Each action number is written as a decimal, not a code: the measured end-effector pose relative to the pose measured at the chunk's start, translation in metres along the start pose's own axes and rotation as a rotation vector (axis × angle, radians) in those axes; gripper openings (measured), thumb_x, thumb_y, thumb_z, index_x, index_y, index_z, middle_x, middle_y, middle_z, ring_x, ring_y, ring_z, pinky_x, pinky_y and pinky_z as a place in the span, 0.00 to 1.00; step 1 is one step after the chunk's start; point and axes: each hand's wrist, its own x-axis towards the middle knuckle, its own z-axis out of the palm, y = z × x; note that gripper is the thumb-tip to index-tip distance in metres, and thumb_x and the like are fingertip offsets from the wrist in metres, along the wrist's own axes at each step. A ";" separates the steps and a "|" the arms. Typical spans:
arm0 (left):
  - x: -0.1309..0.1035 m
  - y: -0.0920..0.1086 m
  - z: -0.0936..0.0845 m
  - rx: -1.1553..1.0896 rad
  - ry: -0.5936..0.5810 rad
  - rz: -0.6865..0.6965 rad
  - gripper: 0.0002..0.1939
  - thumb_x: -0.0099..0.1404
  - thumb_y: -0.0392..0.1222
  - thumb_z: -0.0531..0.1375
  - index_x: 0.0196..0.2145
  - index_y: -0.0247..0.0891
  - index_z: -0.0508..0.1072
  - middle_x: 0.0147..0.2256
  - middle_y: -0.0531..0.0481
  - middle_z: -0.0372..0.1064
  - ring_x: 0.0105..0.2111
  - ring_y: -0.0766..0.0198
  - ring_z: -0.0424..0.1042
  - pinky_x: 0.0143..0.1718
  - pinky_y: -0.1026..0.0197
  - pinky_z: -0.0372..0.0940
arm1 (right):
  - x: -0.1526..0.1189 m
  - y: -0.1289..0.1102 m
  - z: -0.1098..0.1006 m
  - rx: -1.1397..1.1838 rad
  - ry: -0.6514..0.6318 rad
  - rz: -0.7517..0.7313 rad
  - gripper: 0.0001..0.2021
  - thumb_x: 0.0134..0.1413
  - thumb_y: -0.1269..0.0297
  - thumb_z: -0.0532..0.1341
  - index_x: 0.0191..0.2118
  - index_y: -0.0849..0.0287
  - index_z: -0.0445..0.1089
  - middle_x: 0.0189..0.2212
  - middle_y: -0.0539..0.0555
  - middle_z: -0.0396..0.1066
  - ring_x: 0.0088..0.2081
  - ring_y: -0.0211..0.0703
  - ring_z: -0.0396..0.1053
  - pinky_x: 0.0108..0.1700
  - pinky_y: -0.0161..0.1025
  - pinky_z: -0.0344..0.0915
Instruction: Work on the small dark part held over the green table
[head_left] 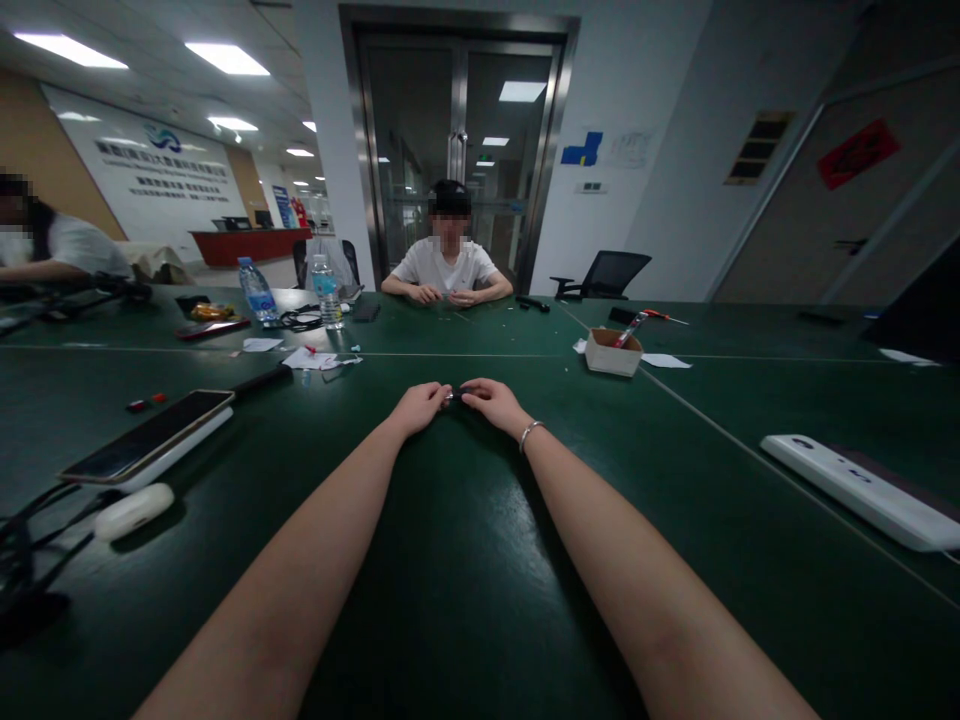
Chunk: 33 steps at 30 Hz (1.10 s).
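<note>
A small dark piece with a shiny metallic end (457,395) is held between my two hands, just above the green table (465,600). The fingers of my left hand (420,408) pinch it at the shiny left end. From the other side, my right hand (495,403) grips the dark part between thumb and fingers. Both forearms reach forward over the table, and a silver bracelet (529,435) circles the right wrist. The piece is too small and partly covered by fingertips, so its exact kind is unclear.
On the left lie a phone on a white block (150,440), a white oval case (135,512) and black cables. Farther off stand water bottles (328,295) and a small box (613,355). A white power strip (855,490) lies right. Across sits a person (448,268).
</note>
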 end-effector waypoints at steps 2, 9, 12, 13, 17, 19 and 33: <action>0.000 0.000 0.000 -0.012 0.022 -0.002 0.21 0.64 0.55 0.48 0.31 0.37 0.72 0.30 0.48 0.71 0.29 0.63 0.68 0.34 0.59 0.62 | -0.001 -0.002 0.000 -0.011 0.003 0.008 0.12 0.52 0.72 0.64 0.44 0.63 0.72 0.34 0.55 0.75 0.34 0.35 0.72 0.39 0.35 0.68; 0.004 -0.010 0.001 -0.134 0.025 0.059 0.19 0.56 0.46 0.60 0.45 0.38 0.71 0.36 0.49 0.68 0.30 0.67 0.67 0.36 0.61 0.64 | -0.003 -0.006 0.000 -0.008 0.009 -0.008 0.11 0.51 0.73 0.64 0.43 0.64 0.72 0.35 0.55 0.75 0.35 0.36 0.72 0.42 0.36 0.68; 0.003 -0.010 0.001 -0.141 -0.005 0.064 0.17 0.60 0.47 0.57 0.45 0.38 0.70 0.32 0.51 0.68 0.28 0.67 0.66 0.35 0.61 0.64 | -0.002 -0.004 0.000 0.010 0.004 -0.009 0.11 0.51 0.73 0.64 0.43 0.63 0.72 0.35 0.55 0.75 0.36 0.37 0.73 0.43 0.37 0.68; 0.003 -0.009 0.001 -0.148 -0.019 0.056 0.17 0.61 0.47 0.55 0.45 0.38 0.70 0.31 0.51 0.68 0.28 0.67 0.67 0.34 0.61 0.64 | -0.002 -0.004 0.000 0.016 0.001 -0.008 0.11 0.51 0.73 0.64 0.43 0.63 0.72 0.35 0.55 0.75 0.36 0.37 0.73 0.44 0.38 0.68; 0.002 -0.007 0.001 -0.137 -0.001 0.040 0.16 0.60 0.47 0.56 0.45 0.38 0.71 0.36 0.49 0.70 0.29 0.67 0.67 0.35 0.61 0.64 | -0.002 -0.004 0.000 0.007 -0.001 -0.004 0.12 0.51 0.72 0.64 0.43 0.63 0.72 0.35 0.56 0.75 0.37 0.37 0.73 0.45 0.38 0.67; 0.002 -0.007 0.001 -0.124 0.018 0.053 0.17 0.58 0.45 0.59 0.45 0.39 0.71 0.39 0.48 0.69 0.29 0.68 0.67 0.36 0.61 0.64 | -0.002 -0.004 0.000 0.001 0.005 -0.002 0.12 0.51 0.72 0.64 0.43 0.63 0.72 0.35 0.56 0.75 0.36 0.37 0.73 0.44 0.38 0.67; 0.003 -0.007 0.000 -0.176 -0.018 0.063 0.16 0.59 0.44 0.57 0.44 0.38 0.71 0.34 0.50 0.69 0.30 0.67 0.67 0.35 0.61 0.64 | 0.000 0.000 0.000 -0.002 -0.009 -0.011 0.12 0.51 0.72 0.64 0.43 0.62 0.72 0.35 0.55 0.75 0.37 0.37 0.73 0.45 0.38 0.67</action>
